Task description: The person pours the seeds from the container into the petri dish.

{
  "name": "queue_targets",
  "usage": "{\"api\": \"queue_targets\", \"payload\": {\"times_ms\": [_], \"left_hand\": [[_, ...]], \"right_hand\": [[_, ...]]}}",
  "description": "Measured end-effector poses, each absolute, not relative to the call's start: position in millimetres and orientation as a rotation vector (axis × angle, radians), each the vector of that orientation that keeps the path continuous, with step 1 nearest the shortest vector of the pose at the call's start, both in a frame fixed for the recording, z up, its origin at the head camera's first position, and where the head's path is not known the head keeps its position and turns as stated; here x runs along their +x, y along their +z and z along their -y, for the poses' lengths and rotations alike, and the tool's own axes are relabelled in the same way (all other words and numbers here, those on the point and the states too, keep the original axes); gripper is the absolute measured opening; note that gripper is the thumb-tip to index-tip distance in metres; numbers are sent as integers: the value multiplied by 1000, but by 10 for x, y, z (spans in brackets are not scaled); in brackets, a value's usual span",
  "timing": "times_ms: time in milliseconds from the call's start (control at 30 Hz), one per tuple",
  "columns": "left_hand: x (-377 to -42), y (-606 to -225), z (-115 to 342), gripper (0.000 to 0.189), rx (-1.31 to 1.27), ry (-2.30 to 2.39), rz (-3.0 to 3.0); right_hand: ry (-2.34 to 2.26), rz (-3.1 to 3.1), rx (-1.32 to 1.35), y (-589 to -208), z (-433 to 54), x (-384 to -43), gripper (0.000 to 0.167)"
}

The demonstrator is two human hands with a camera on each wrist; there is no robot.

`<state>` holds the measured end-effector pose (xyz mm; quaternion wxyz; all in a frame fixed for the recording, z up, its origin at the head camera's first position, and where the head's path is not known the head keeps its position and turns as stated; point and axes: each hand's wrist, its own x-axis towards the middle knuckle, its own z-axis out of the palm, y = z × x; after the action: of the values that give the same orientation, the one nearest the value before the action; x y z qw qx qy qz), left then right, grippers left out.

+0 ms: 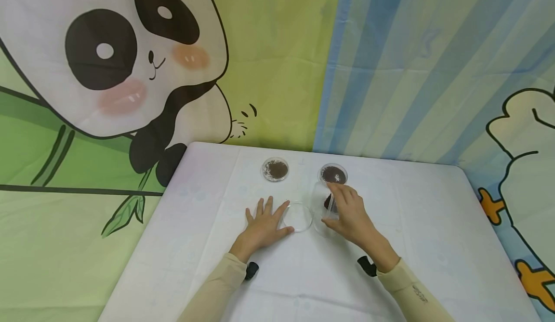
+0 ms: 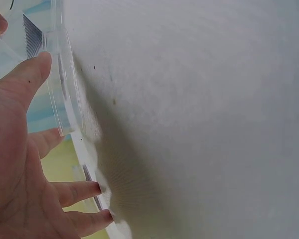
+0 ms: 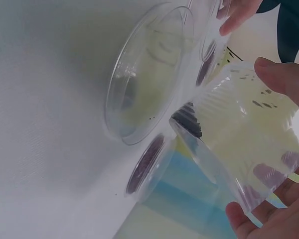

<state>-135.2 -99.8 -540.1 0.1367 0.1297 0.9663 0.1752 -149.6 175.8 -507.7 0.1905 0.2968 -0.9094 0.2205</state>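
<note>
My right hand (image 1: 353, 216) grips a clear, ribbed plastic container (image 3: 239, 129) by its sides, thumb on one side and fingers on the other. The container is tilted, and dark granules (image 3: 187, 119) are gathered in its low corner. Under and beside it lies a clear round dish (image 3: 117, 99) with a few dark specks. My left hand (image 1: 262, 228) is spread on the white table, fingers straight; its thumb and index finger touch the rim of another clear round dish (image 1: 297, 217), which looks bare inside.
Toward the back of the table (image 1: 416, 206) stand two round dishes of dark, soil-like granules with white bits, a left dish (image 1: 275, 169) and a right dish (image 1: 333, 173). Behind hangs a printed curtain (image 1: 277, 47) with a panda.
</note>
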Motion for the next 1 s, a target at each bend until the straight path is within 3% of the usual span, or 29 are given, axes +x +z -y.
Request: {"api": "queue_targets", "payload": {"times_ms": [1000], "left_hand": [[-1356,-5427,1013,81,380,490,-2801]], "right_hand": [[294,2617,922,-5034,-1592,-1463,111]]}}
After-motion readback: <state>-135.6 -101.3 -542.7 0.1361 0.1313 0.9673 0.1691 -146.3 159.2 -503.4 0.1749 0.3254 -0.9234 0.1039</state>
